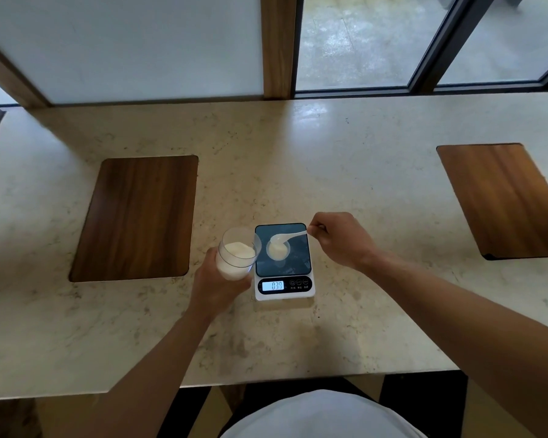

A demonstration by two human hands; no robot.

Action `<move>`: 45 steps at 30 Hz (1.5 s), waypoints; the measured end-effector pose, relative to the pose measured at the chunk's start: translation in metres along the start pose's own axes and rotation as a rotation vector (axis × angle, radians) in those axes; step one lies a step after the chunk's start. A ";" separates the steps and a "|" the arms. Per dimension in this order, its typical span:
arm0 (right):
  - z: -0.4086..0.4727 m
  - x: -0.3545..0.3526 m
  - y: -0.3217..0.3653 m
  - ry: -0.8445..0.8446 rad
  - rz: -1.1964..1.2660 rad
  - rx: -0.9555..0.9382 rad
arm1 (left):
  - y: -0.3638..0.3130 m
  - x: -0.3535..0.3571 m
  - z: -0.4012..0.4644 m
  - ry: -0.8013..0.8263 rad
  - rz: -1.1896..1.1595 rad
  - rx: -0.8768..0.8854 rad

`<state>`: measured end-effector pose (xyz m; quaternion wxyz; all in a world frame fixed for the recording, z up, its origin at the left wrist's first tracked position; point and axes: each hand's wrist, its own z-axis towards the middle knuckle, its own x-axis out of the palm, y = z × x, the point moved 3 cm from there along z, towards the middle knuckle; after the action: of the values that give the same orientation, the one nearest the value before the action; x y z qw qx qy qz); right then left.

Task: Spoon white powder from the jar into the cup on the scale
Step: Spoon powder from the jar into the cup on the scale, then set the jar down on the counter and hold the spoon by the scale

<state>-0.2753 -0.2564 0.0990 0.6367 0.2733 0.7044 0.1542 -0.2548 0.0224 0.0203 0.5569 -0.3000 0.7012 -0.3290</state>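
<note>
A clear jar point(236, 252) partly filled with white powder is tilted toward the scale, gripped from below by my left hand point(217, 287). The small white scale point(283, 260) has a dark glass top and a lit display point(273, 285). On its top stands a small clear cup point(278, 251) with white powder in it. My right hand point(339, 240) pinches the handle of a white spoon point(287, 237), whose bowl hovers over the cup's far rim.
The scale rests on a pale marble counter point(329, 159) whose near edge runs just in front of my body. Two dark wooden inlays lie flush in it, one at the left point(136, 216) and one at the far right point(503, 197). Windows stand behind.
</note>
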 end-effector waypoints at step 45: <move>0.095 0.012 0.017 0.141 0.596 0.464 | -0.012 -0.014 0.085 -0.005 0.021 -0.012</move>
<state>-0.1792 -0.2486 0.0853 0.4351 0.5918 0.6522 0.1875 -0.1683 0.0152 0.0244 0.5602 -0.2969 0.7049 -0.3181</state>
